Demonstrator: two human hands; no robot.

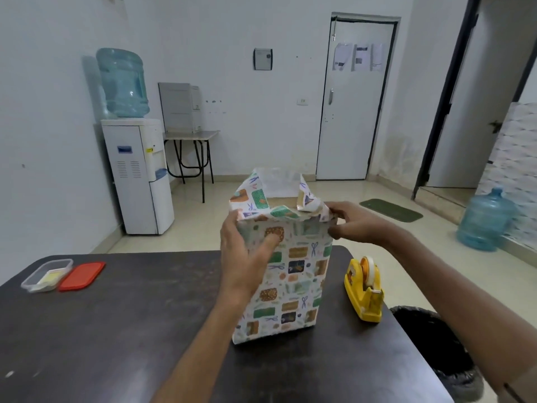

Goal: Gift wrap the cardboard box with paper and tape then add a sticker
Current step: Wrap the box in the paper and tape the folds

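Box on end at the table's right half, paper open at the top.

The cardboard box (pixel 283 282) stands upright on the dark table (pixel 130 330), near its right edge, sheathed in patterned paper (pixel 293 266) whose upper flaps stand loose and unfolded. The left hand (pixel 247 257), its grip spread flat, presses the near face just below the top left corner. The right hand (pixel 353 222), its grip pressed together, pinches the paper at the top right corner. A yellow tape dispenser (pixel 364 289) sits just beside the box, at the right edge. Towards the far left corner lie a clear container (pixel 46 274) and a red lid (pixel 82 276), side by side.
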